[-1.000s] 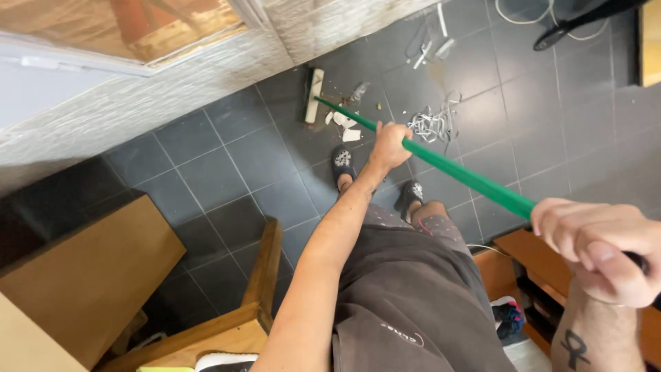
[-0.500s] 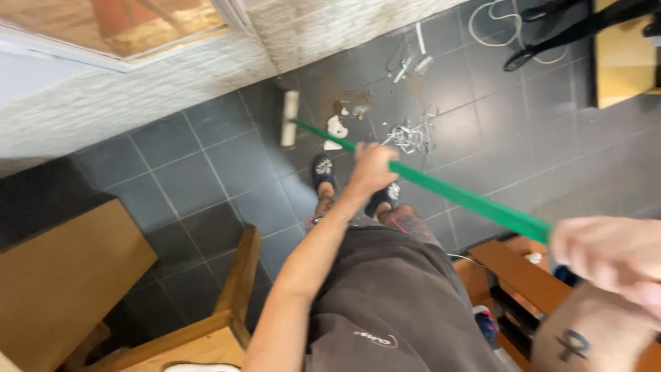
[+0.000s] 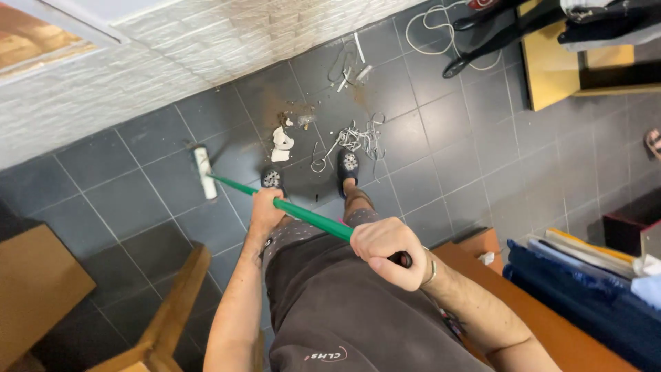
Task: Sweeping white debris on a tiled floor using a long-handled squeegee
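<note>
We see the grey tiled floor (image 3: 427, 179), and across it the green broom (image 3: 303, 215) slanting down, its white head (image 3: 204, 172) resting on the tiles beside the wall. Right hand (image 3: 389, 251) wraps the handle's top end, left hand (image 3: 266, 210) curls round mid-shaft. Scraps (image 3: 354, 138) lie ahead.

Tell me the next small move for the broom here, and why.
Probably sweep the broom head rightward toward the debris pile. Both hands, left hand and right hand, grip the green handle, and the head sits on bare tiles left of the scraps and tangled wire.
</note>
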